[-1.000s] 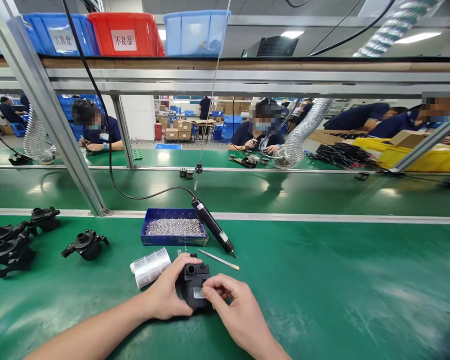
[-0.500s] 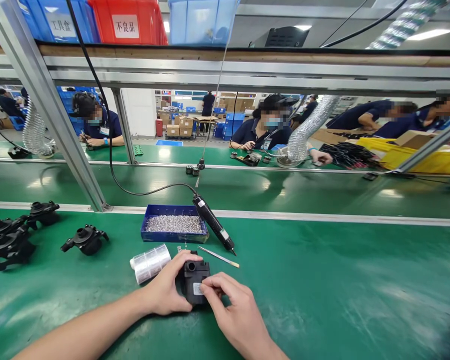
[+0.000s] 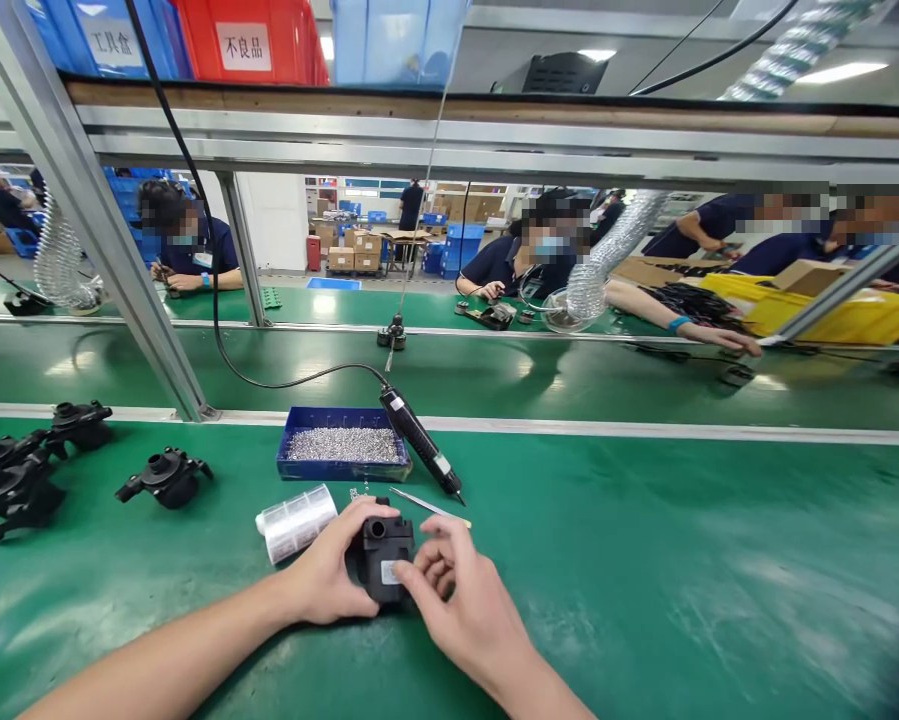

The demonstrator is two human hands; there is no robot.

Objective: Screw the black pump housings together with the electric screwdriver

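Currently at a label-pressing step, judging by the thumb contact. Locate the black housing point(image 3: 378, 548) on the near part of the green table point(image 3: 644, 560), between the two hands, with a round port toward the far end of the visible face and a pale label point(image 3: 389, 572) toward the near end.

Note the left hand point(image 3: 335, 572): bent in a wide grip around the left side of the housing, fingers at the far side, thumb at the near side. Note the right hand point(image 3: 464, 595): partly spread, thumb tip at the right edge of the label, index finger raised clear of the thumb, remaining fingers loosely curled, nothing visible in the grasp. Pressing force: impossible to tell from this view.

Identify the surrounding items. Just beside the left hand: a pale roll point(image 3: 299, 522), apparently of labels. Far of the housing: a blue tray point(image 3: 336, 470) of small metal parts point(image 3: 344, 444), with an electric screwdriver point(image 3: 423, 442) at the right end, tip toward near right. Far of the right hand: a slim pointed tool point(image 3: 419, 503). Well to the left: a black part point(image 3: 165, 478).

For the next move, hold the housing steady, smooth the label outward with even pressure, and check the edges for lifting
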